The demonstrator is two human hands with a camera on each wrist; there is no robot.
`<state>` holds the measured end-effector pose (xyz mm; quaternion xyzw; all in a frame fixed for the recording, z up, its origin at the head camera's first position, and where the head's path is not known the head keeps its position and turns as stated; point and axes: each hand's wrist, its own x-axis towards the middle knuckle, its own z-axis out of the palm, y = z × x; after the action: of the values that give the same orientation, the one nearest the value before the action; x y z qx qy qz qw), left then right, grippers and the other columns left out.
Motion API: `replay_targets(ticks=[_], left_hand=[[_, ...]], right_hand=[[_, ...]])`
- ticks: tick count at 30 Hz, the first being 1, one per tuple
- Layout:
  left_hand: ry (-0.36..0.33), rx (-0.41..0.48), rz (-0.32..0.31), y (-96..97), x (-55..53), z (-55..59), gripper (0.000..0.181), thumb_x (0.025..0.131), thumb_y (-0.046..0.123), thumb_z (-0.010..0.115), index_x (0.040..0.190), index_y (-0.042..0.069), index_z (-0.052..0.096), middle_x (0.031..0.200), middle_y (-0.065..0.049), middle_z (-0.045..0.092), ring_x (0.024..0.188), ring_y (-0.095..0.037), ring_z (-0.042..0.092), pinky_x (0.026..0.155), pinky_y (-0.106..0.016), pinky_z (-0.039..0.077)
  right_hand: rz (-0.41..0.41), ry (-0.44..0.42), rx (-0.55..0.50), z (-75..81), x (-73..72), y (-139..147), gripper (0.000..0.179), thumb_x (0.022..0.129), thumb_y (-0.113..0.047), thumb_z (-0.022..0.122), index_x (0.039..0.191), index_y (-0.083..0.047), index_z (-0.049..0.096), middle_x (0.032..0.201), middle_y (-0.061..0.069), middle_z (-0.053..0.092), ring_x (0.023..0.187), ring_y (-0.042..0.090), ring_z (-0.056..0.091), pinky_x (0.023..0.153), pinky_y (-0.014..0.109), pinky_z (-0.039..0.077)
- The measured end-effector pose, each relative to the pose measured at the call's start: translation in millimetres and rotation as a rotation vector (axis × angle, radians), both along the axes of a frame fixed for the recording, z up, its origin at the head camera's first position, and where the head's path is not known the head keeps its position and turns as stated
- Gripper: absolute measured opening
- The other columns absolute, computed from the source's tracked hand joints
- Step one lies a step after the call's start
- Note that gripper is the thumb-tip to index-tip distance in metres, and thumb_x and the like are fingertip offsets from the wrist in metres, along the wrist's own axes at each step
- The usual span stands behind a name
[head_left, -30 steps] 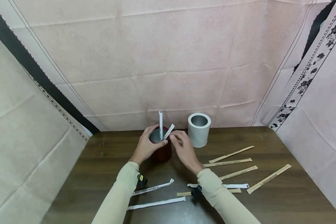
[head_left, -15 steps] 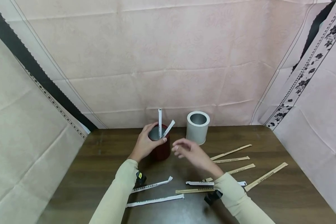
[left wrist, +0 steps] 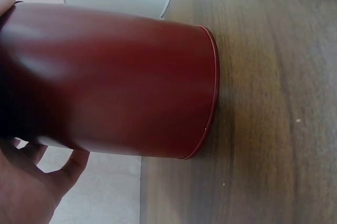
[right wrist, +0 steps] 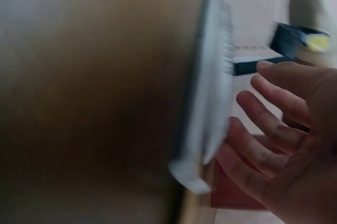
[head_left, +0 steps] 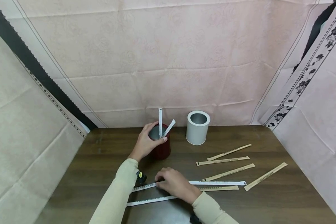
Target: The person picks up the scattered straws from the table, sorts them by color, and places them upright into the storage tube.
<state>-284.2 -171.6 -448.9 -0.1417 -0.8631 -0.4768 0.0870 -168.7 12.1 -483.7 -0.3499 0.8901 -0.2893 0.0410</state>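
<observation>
My left hand (head_left: 145, 143) curls round the rim of a dark red cylindrical container (head_left: 163, 151), with the thumb along its near side. Two white paper-wrapped sticks (head_left: 160, 121) stand in it, one upright, one leaning right. In the left wrist view the container's red wall (left wrist: 121, 84) fills much of the picture. Low over the table, my right hand (head_left: 176, 184) is by the right end of a white paper-wrapped stick (head_left: 144, 187). In the right wrist view its fingers (right wrist: 263, 153) are loosely bent and parted beside a blurred white stick (right wrist: 213, 77); contact is unclear.
A white cylindrical container (head_left: 197, 132) stands right of the red one. Several tan paper-wrapped sticks (head_left: 228, 172) lie across the right of the wooden table (head_left: 268, 205). Another white stick (head_left: 221, 183) lies among them, and one more (head_left: 149, 202) lies in front. Cloth hangs behind.
My right hand has left the red container's rim and moved down toward me, to the white sticks at the front. The left hand stays on the red container.
</observation>
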Motion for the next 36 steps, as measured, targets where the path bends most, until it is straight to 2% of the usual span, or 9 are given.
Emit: replay_targets(ticks=[5, 8, 12, 15, 20, 24, 29, 31, 36], left_hand=[[0.001, 0.008, 0.000, 1.4, 0.5, -0.3, 0.084, 0.083, 0.051, 0.088, 0.156, 0.032, 0.051, 0.154, 0.000, 0.047, 0.140, -0.034, 0.047, 0.110, -0.058, 0.044], [-0.001, 0.012, 0.000, 2.0, 1.1, -0.1, 0.084, 0.083, 0.050, 0.088, 0.156, 0.031, 0.051, 0.154, 0.000, 0.047, 0.140, -0.034, 0.047, 0.110, -0.058, 0.044], [-0.009, 0.008, 0.001, 2.5, 1.4, -0.4, 0.084, 0.083, 0.052, 0.088, 0.156, 0.031, 0.051, 0.154, 0.000, 0.047, 0.139, -0.034, 0.047, 0.110, -0.059, 0.045], [-0.015, 0.006, 0.005, 2.4, 1.0, -1.0, 0.084, 0.084, 0.052, 0.087, 0.156, 0.032, 0.051, 0.154, 0.000, 0.047, 0.139, -0.034, 0.047, 0.110, -0.058, 0.045], [-0.017, 0.007, 0.011, 1.5, 1.7, 0.1, 0.083, 0.084, 0.050, 0.088, 0.156, 0.031, 0.051, 0.154, 0.000, 0.047, 0.137, -0.028, 0.047, 0.111, -0.058, 0.044], [-0.002, 0.014, 0.010, 1.1, 2.0, 0.9, 0.083, 0.083, 0.047, 0.089, 0.155, 0.028, 0.052, 0.153, -0.002, 0.048, 0.137, -0.029, 0.047, 0.111, -0.057, 0.044], [0.027, 0.011, 0.003, 1.2, 1.2, 0.2, 0.084, 0.083, 0.041, 0.091, 0.156, 0.023, 0.053, 0.154, -0.005, 0.049, 0.140, -0.031, 0.046, 0.114, -0.057, 0.040], [0.025, 0.010, 0.002, 1.1, 0.8, -0.2, 0.084, 0.084, 0.041, 0.090, 0.157, 0.023, 0.052, 0.155, -0.005, 0.048, 0.140, -0.032, 0.046, 0.113, -0.058, 0.040], [-0.007, 0.008, 0.007, 1.4, 2.1, -0.1, 0.084, 0.084, 0.049, 0.088, 0.157, 0.029, 0.051, 0.155, -0.001, 0.046, 0.138, -0.032, 0.047, 0.109, -0.058, 0.045]], right_hand=[[0.031, 0.208, 0.202, -6.5, 4.4, -10.3, 0.007, 0.094, -0.027, 0.082, 0.101, -0.025, 0.080, 0.096, -0.013, 0.069, 0.091, 0.008, 0.066, 0.075, 0.031, 0.056], [0.069, 0.282, 0.265, -6.7, 4.1, -11.1, 0.004, 0.095, -0.024, 0.081, 0.097, -0.026, 0.078, 0.093, -0.012, 0.067, 0.084, 0.006, 0.066, 0.066, 0.028, 0.055], [0.091, 0.259, 0.295, -4.0, 2.5, -3.1, 0.007, 0.096, -0.019, 0.079, 0.095, -0.025, 0.074, 0.090, -0.010, 0.064, 0.077, 0.005, 0.062, 0.060, 0.026, 0.051], [0.072, 0.263, 0.285, 2.5, 0.9, 11.9, 0.012, 0.095, -0.015, 0.080, 0.090, -0.024, 0.072, 0.088, -0.010, 0.063, 0.075, 0.007, 0.061, 0.057, 0.027, 0.049], [0.059, 0.319, 0.228, 19.1, -6.0, 49.9, 0.016, 0.091, -0.008, 0.081, 0.085, -0.018, 0.070, 0.087, -0.006, 0.063, 0.079, 0.011, 0.061, 0.062, 0.027, 0.051], [0.080, 0.255, 0.118, 29.9, -11.2, 81.5, 0.013, 0.094, -0.002, 0.077, 0.093, -0.013, 0.071, 0.092, -0.004, 0.064, 0.086, 0.008, 0.061, 0.073, 0.024, 0.054], [0.060, 0.070, -0.205, 46.7, -15.0, 103.4, 0.025, 0.095, 0.007, 0.071, 0.113, -0.010, 0.069, 0.102, -0.002, 0.071, 0.094, 0.014, 0.070, 0.083, 0.030, 0.059], [0.032, 0.057, -0.315, 56.2, -16.5, 104.2, 0.033, 0.095, 0.009, 0.070, 0.122, -0.009, 0.066, 0.104, 0.000, 0.072, 0.096, 0.018, 0.072, 0.083, 0.033, 0.059], [-0.055, 0.131, -0.497, 87.2, -20.7, 92.2, 0.049, 0.096, 0.011, 0.069, 0.139, -0.006, 0.055, 0.104, 0.008, 0.072, 0.098, 0.026, 0.074, 0.083, 0.037, 0.061]])
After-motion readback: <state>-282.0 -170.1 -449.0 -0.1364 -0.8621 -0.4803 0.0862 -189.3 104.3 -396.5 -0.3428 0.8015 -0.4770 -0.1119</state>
